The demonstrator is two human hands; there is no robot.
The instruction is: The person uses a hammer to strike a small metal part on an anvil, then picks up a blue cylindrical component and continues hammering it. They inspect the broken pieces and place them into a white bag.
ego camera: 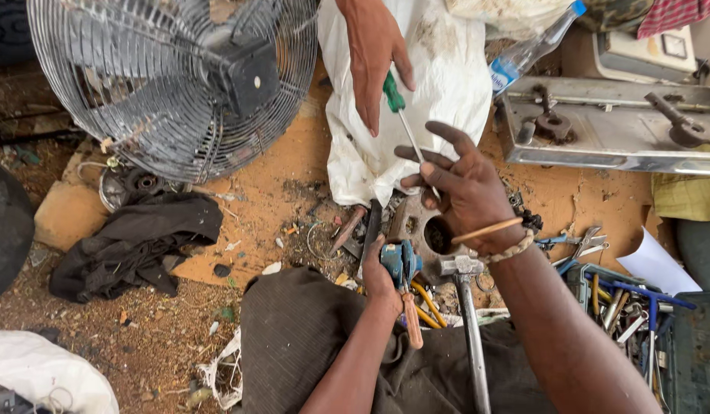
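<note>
Overhead, another person's hand [374,57] reaches down, offering a green-handled screwdriver [405,123] with its shaft pointing toward the right hand [462,195]. The right hand is spread, fingers loose, its fingertips touching the metal shaft but not clenched around it. Just below the screwdriver tip, and nearer the body, the left hand [382,276] is clenched around a blue-headed tool with a wooden handle [405,287], held upright over the lap. Right of that tool and under the right wrist lies a hammer [466,307], its metal handle running down toward the body. Behind the screwdriver a white sack [439,92] rests on the dirt floor [263,199]. Well left of the screwdriver stands a wire-caged fan [178,77], with a dark cloth [132,241] heaped below it. Right of the screwdriver sits a metal stove top [608,126], and nearer the body, an open toolbox [638,314] of mixed tools.
</note>
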